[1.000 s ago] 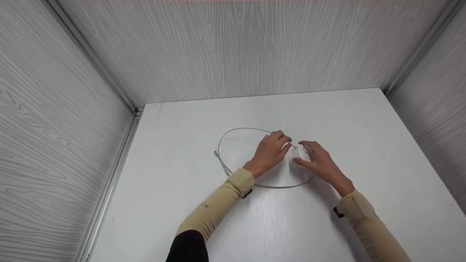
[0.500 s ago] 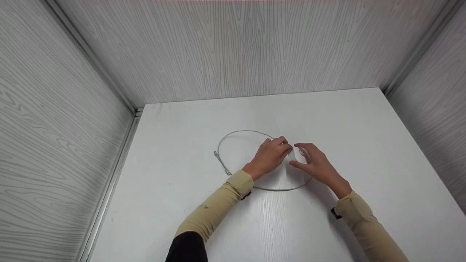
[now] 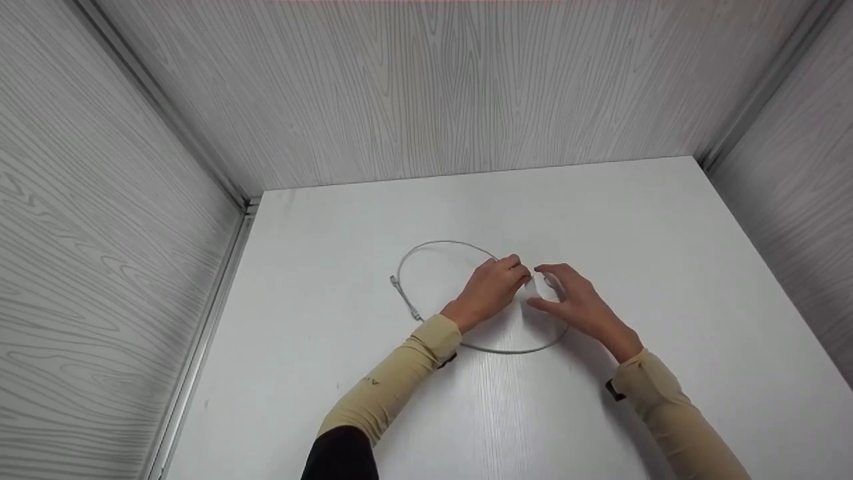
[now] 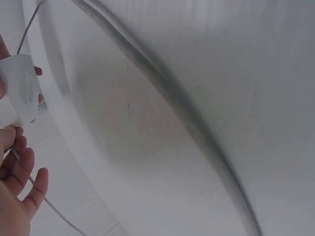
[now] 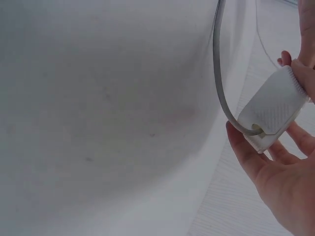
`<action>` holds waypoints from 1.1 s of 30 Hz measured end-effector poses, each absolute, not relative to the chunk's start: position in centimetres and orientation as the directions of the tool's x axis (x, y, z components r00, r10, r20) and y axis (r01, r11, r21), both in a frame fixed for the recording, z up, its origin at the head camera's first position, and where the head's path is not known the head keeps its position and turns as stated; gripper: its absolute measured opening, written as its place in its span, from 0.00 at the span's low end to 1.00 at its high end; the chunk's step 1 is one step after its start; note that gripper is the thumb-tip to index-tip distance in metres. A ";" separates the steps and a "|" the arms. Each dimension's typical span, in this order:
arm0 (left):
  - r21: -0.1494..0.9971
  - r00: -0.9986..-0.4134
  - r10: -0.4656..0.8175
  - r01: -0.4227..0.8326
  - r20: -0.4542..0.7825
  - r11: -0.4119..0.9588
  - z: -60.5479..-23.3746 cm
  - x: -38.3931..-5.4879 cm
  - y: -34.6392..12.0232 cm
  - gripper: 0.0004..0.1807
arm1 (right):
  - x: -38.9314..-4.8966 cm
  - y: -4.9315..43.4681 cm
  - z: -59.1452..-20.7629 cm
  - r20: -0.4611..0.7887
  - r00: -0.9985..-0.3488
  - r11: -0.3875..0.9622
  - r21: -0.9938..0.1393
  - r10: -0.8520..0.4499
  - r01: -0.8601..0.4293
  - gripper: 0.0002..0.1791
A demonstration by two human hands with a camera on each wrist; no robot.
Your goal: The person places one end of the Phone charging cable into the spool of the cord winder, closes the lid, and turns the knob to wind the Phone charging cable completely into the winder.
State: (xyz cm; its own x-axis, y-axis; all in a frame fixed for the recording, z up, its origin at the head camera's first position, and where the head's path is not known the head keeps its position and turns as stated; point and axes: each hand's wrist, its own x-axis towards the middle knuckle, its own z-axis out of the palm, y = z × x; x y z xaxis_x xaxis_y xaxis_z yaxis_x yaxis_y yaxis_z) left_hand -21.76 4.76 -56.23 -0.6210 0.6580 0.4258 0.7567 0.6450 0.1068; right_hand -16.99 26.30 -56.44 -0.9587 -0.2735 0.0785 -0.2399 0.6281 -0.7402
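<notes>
In the head view, my right hand holds a small white plastic box between thumb and fingers. The right wrist view shows the box with ridged patches and a grey cable running out of a notch at one end. My left hand is at the box's other end. There its thumb and forefinger pinch the cable right at the edge, as the left wrist view shows, with the other fingers of that hand loosely bent. The pinched cable end is hidden by the fingertips.
The rest of the cable loops round both hands over the white table. Its connectors lie to the left of the left hand. Grey wood-grain panels stand behind and at both sides.
The left fingertips have closed up to the box, covering the short bit of cable that showed between them. Both hands and the box have shifted slightly toward me.
</notes>
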 end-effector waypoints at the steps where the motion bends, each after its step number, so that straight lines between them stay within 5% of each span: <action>1: 0.113 -0.623 0.657 0.757 0.425 0.644 -56.3 -21.7 4.7 0.10 | -17.0 26.3 -56.4 0.075 -0.958 0.632 -0.737 -0.277 -0.240 0.41; 33: 0.376 -0.655 0.687 0.751 0.315 0.543 -56.8 -21.3 2.7 0.13 | -16.6 25.1 -57.0 0.061 -0.946 0.646 -0.716 -0.318 -0.263 0.40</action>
